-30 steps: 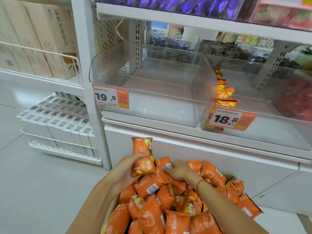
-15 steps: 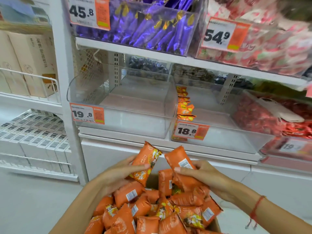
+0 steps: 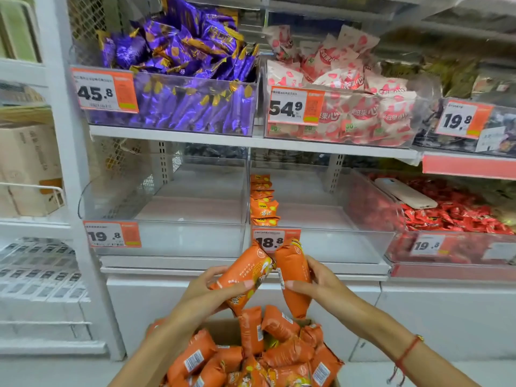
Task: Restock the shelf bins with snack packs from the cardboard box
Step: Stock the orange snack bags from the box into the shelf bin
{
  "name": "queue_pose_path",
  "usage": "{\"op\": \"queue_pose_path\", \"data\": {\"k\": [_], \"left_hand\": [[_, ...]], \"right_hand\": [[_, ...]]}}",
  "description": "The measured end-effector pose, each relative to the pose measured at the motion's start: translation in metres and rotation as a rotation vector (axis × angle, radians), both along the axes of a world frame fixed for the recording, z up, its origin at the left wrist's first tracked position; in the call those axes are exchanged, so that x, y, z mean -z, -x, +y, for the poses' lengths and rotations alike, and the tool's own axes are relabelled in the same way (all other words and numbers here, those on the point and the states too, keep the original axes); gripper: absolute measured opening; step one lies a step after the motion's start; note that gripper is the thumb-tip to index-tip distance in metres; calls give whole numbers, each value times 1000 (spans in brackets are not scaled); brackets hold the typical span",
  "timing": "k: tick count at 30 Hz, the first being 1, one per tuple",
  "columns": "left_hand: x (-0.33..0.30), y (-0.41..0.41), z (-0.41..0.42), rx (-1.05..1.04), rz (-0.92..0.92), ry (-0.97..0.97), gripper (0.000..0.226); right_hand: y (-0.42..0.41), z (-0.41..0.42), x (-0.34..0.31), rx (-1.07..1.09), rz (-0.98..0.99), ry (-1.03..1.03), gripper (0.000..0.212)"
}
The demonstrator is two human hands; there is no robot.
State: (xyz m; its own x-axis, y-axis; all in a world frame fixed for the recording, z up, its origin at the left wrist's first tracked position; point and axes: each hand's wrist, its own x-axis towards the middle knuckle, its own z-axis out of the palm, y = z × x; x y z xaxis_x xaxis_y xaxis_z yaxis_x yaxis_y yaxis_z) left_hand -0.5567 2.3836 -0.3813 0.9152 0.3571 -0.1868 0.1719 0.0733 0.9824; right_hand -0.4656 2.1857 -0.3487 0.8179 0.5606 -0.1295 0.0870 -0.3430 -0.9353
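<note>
The left hand (image 3: 208,289) gripped one orange snack pack (image 3: 242,277), thumb across its front, while the right hand (image 3: 312,283) curled round a second pack (image 3: 293,280), the two packs' upper ends seemingly touching, though blur made that uncertain. Below both hands sat the cardboard box (image 3: 223,331) heaped with orange packs (image 3: 268,356). Just above them stood the clear bin tagged 18.8 (image 3: 332,244), a short row of packs (image 3: 262,205) along its left wall.
</note>
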Motion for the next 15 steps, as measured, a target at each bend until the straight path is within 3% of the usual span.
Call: {"op": "queue_pose_path", "data": {"k": [4,8,11,13,15], "left_hand": [[-9,-5,10,-88,-50,-30,91],[-25,-4,11,-107,-171,-14,79],[-32,-7,12,-146,-243,26,86],[-37,-11,12,-189,-294,45,96],[-43,-17,11,-203,-342,80,78]], "right_hand": [[2,-6,-11,111,-222,-4,63],[3,-7,-22,80,-194,-4,62],[4,-9,-31,85,-52,-23,52],[4,-7,-38,70,147,-90,40],[0,-7,-47,35,442,-272,34]]}}
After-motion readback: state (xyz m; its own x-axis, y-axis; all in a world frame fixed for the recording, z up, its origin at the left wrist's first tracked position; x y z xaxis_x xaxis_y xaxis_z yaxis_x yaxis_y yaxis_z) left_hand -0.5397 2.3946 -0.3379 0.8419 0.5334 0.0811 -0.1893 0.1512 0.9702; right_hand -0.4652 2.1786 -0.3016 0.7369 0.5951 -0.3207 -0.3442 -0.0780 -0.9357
